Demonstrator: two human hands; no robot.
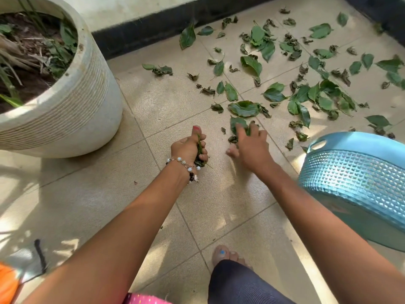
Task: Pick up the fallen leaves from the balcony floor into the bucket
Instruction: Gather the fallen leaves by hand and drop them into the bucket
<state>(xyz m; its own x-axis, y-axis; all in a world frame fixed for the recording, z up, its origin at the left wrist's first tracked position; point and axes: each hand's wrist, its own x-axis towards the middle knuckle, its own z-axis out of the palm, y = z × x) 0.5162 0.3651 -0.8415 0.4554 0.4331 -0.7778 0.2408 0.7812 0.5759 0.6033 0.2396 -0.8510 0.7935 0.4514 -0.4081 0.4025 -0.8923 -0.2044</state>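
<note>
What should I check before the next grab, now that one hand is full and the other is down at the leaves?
1. Left hand keeps its bunch of leaves: ok, fingers curled round it.
2. Right hand is on a target: ok, fingers spread over the nearest leaf.
3. Right hand has a firm grasp: cannot tell, the fingers are blurred.
4. Bucket within reach: ok, it stands just right of the right arm.
5. Room in the bucket: cannot tell, its inside is out of view.
6. Floor cleared: not ok, many leaves lie beyond the hands.
</note>
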